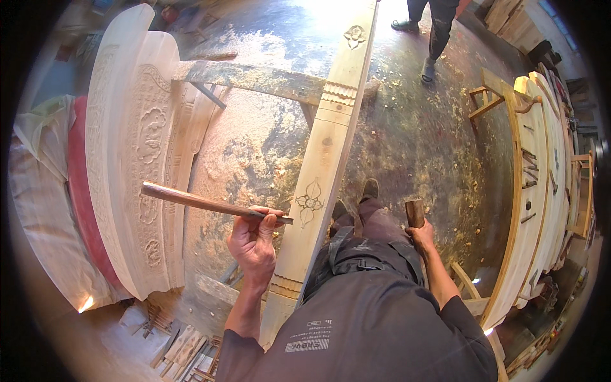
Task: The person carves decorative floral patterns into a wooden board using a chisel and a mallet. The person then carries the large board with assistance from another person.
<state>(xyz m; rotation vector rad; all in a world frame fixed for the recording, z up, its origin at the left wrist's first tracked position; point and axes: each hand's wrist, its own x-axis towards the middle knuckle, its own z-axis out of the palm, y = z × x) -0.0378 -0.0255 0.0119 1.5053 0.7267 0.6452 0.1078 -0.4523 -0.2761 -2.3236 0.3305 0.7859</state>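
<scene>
Left hand (254, 245) pinches slim brown wooden-handled tool (203, 200), butt toward ten o'clock; pale carved timber beam (323, 156) lies at three o'clock. Right hand (422, 235) clasps brown, seemingly wooden block (415, 213).

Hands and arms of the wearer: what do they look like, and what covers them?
The left hand and right hand are bare, with no gloves visible. Dark sleeves end near the elbows, leaving both forearms uncovered.

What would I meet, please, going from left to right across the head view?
Pale draped sheet, red curved strip, pale carved wooden panel, bare left hand, long pale carved wooden beam, bare right hand, pale wooden boards.
</scene>
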